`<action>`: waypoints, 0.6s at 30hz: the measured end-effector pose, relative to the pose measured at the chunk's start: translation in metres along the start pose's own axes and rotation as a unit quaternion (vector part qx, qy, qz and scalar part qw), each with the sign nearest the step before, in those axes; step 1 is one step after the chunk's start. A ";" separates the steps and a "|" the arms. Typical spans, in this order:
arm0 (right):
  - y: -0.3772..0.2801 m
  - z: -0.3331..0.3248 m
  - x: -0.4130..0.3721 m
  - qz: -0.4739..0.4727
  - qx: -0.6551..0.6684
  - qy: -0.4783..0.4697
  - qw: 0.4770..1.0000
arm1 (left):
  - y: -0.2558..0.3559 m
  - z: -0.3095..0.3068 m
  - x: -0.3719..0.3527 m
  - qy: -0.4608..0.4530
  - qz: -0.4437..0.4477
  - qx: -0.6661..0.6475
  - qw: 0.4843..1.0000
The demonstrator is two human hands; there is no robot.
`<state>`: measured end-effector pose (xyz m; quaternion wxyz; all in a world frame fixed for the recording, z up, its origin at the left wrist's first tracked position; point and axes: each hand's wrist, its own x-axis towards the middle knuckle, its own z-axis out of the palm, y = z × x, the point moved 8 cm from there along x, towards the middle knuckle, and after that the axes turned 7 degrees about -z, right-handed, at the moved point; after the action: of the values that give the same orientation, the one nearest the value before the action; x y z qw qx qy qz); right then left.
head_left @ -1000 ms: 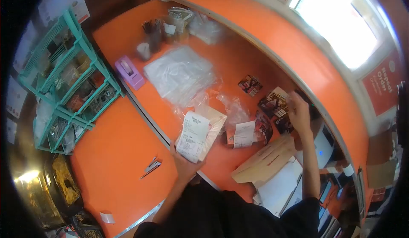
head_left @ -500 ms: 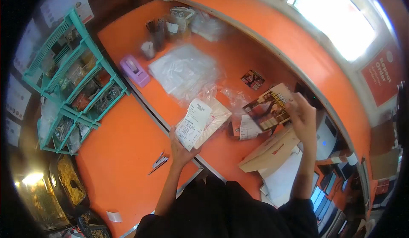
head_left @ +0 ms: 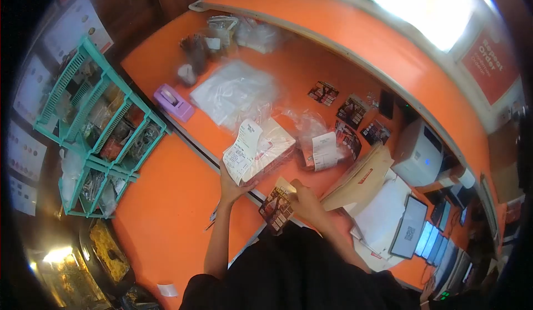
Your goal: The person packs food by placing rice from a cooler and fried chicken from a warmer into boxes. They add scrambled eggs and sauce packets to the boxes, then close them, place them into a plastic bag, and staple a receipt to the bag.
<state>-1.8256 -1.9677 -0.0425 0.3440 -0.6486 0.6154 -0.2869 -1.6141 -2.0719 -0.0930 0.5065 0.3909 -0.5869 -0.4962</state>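
My left hand (head_left: pixel 232 186) grips the near left edge of a plastic-wrapped box (head_left: pixel 276 146) on the orange counter. A long white printed receipt (head_left: pixel 243 150) lies over the box's left side. Close to my body, my right hand (head_left: pixel 306 200) pinches a dark, picture-printed leaflet (head_left: pixel 276 209) by its upper right edge. Just right of the box sits another clear plastic bag (head_left: pixel 302 124) with a receipt (head_left: pixel 325 151) on its contents. More printed leaflets (head_left: pixel 353 111) lie on the counter beyond.
A purple tape dispenser (head_left: pixel 174 103) and clear plastic bags (head_left: pixel 236 90) lie at the back left. Teal baskets (head_left: pixel 102 126) stand at left. To the right are a brown paper bag (head_left: pixel 361 179), a white machine (head_left: pixel 417 153) and a tablet (head_left: pixel 409 226). Another person's hand (head_left: pixel 427 291) shows lower right.
My right hand has brought a leaflet from the right side of the counter down and left, close to my body. My left hand stays on the wrapped box. The view has shifted slightly.
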 end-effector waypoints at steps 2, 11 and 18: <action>0.004 0.005 -0.004 0.010 -0.010 0.035 0.999 | 0.000 -0.001 0.003 0.007 -0.011 -0.060 0.998; 0.025 0.021 -0.007 0.014 -0.029 0.144 0.989 | 0.001 -0.018 0.006 0.022 -0.084 -0.064 0.994; 0.060 0.020 0.004 0.066 0.027 0.187 0.980 | 0.001 -0.033 -0.014 0.019 -0.092 -0.131 0.987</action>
<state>-1.8458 -1.9700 -0.1022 0.2582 -0.5321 0.7022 -0.3963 -1.5787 -2.0649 -0.0954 0.5168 0.3828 -0.4684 -0.6058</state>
